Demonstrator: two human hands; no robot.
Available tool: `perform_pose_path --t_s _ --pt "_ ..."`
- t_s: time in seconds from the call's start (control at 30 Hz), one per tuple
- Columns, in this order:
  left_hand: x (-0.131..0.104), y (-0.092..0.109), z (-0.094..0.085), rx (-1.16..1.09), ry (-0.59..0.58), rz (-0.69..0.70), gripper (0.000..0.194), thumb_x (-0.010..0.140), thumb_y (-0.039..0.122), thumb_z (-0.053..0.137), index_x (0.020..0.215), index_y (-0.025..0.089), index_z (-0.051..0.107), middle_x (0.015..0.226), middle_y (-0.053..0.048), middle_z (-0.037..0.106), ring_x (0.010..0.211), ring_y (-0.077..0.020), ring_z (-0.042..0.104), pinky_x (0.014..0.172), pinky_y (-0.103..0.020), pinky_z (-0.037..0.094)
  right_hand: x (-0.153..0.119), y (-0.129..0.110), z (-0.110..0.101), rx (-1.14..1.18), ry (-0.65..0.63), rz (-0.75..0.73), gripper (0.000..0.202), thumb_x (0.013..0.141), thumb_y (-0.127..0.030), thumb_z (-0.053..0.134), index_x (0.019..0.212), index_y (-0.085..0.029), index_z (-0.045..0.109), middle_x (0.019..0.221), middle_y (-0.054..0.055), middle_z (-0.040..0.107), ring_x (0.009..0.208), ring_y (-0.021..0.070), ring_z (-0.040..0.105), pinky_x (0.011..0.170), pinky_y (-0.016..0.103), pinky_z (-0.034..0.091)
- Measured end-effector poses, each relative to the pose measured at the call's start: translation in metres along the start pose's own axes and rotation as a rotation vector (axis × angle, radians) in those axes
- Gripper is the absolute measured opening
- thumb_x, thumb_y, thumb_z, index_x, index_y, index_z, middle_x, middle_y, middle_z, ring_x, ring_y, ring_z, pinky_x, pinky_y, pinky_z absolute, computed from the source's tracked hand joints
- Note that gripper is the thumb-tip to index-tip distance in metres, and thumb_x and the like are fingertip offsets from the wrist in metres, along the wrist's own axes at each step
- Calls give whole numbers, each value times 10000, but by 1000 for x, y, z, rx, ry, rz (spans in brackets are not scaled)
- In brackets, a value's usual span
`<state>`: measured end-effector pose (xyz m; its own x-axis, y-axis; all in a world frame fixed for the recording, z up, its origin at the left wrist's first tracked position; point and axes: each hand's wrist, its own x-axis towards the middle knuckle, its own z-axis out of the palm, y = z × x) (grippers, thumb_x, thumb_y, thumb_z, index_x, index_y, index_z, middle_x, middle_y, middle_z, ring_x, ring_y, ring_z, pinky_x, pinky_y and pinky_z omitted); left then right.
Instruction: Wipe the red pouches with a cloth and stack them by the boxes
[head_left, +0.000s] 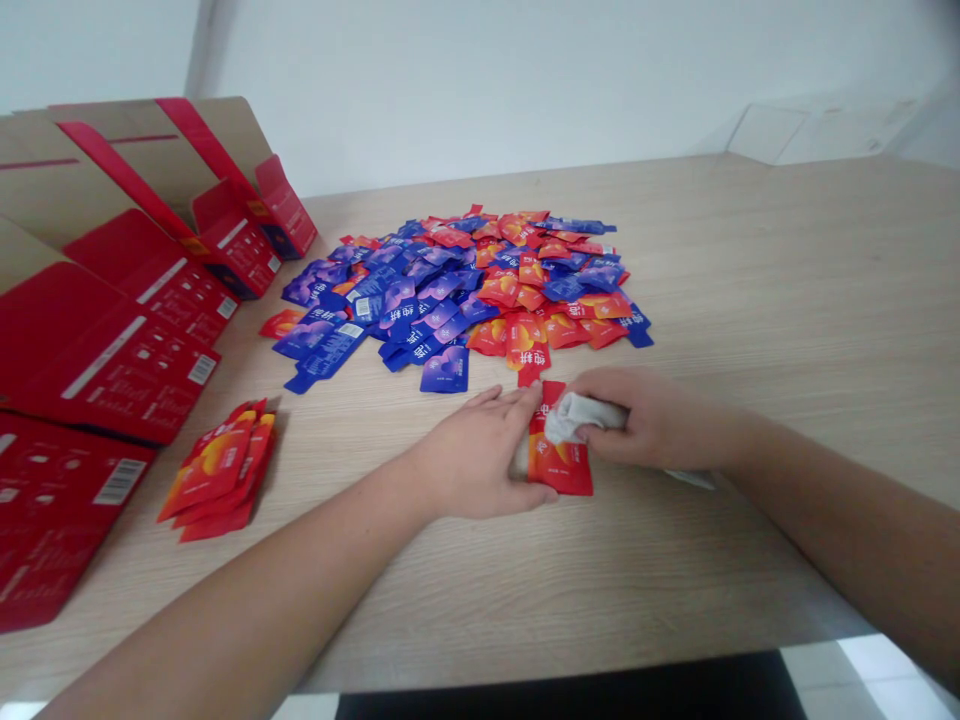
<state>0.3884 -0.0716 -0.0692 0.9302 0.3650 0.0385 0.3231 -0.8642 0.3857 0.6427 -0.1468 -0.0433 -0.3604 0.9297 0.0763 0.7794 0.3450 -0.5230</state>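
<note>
Red packet (559, 452) flat on table (787, 300) at centre, pinned by left hand (480, 455), wiped with white cloth (581, 415) clenched in right hand (652, 420). Small wiped-looking stack (219, 470) at nine o'clock; large unsorted pile (465, 285) at twelve. Flattened red boxes (112, 330) at ten. Mostly undone, seemingly.

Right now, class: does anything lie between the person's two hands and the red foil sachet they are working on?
Nothing visible does. The left hand presses directly on the red foil sachet, and the right hand holds a crumpled white cloth against its top, on the wooden table.
</note>
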Motion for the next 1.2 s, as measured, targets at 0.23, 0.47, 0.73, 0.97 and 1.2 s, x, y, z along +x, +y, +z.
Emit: perform_pose_path --t_s 0.23,0.47,0.73,0.97,1.2 --pt "-1 -1 2 14 1 -3 1134 832 631 813 1663 81 274 1682 -275 431 1526 -383 509 1322 -577 303 -8 -22 12 85 -211 -71 122 880 -246 719 979 -307 756 1032 12 796 931 265 735 814 371 580" --pt "0 -1 1 7 -5 -2 1160 834 657 819 1667 69 266 1676 -281 438 1515 -368 523 1336 -548 284 3 8 19 -129 -9 57 167 961 -312 651 1070 -231 748 1139 108 771 1028 312 716 951 456 569" --pt "-1 -2 2 -1 -4 2 1141 847 660 801 1668 84 256 1675 -285 438 1503 -380 534 1333 -555 281 -1 16 8 -219 194 33 224 971 -334 646 1154 -219 706 1189 138 740 1102 337 692 963 478 559" --pt "-1 0 1 -4 -3 -14 1139 849 649 804 1677 92 256 1676 -270 444 1512 -394 521 1325 -567 293 -9 -14 7 109 -245 -83 142 916 -237 706 1046 -285 736 1116 17 781 993 237 710 871 342 552" --pt "-4 1 2 -8 6 3 1190 871 614 791 1710 78 139 1667 -299 439 1525 -420 495 1303 -611 323 12 22 17 -139 127 105 53 928 -275 674 888 -241 681 1003 82 752 907 269 682 780 369 491"
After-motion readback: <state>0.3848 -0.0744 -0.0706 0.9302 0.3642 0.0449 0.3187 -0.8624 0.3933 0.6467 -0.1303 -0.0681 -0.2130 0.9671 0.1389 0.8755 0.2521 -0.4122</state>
